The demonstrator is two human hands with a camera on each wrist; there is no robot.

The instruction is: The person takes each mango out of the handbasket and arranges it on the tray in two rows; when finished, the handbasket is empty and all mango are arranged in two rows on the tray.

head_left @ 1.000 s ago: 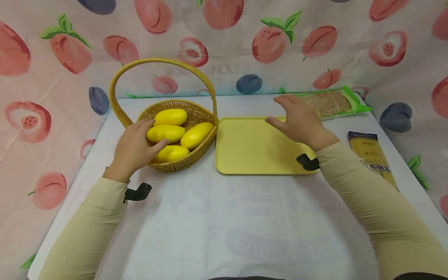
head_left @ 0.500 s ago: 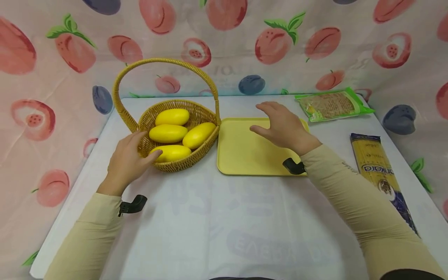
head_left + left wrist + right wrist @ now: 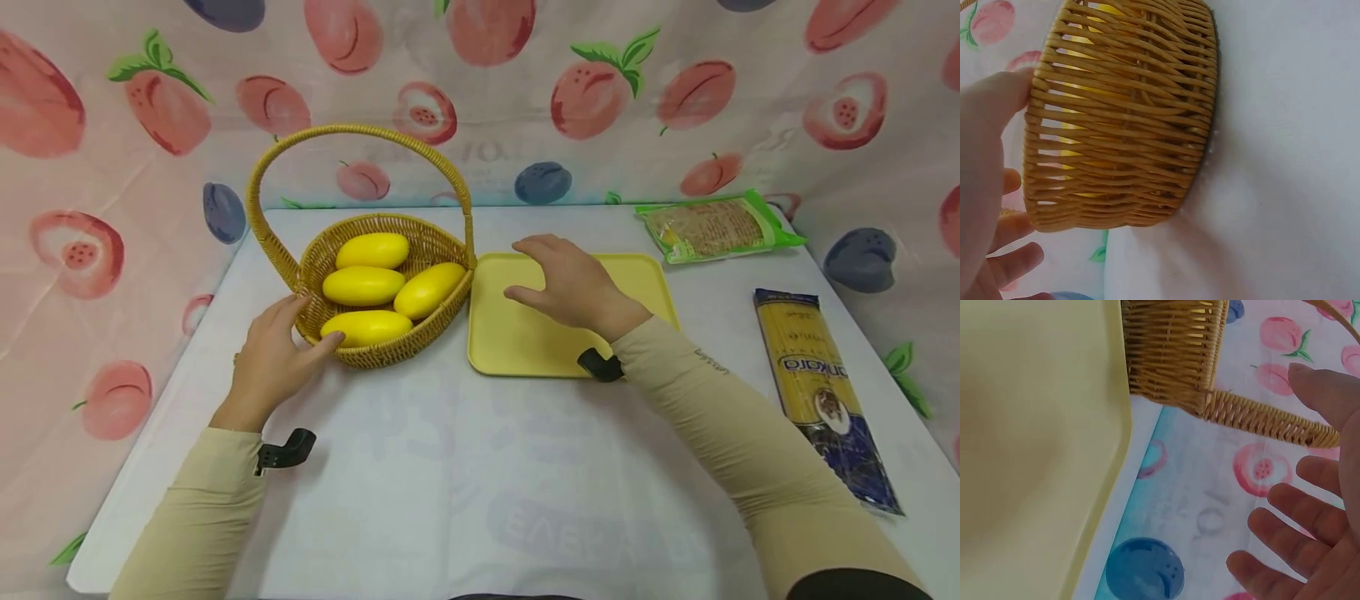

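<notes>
The basket [image 3: 384,354] on the table [image 3: 382,508] holds 4 yellow fruits [image 3: 363,286]. The left hand [image 3: 268,358], fingers loosely parted, is at its near-left rim; the right hand [image 3: 573,283], fingers spread, hovers over the tray [image 3: 510,342] just right of the basket.

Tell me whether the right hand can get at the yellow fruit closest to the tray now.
Probably yes. The right hand is empty above the tray, and that yellow fruit lies uncovered in the open basket, with only the rim to clear.
</notes>
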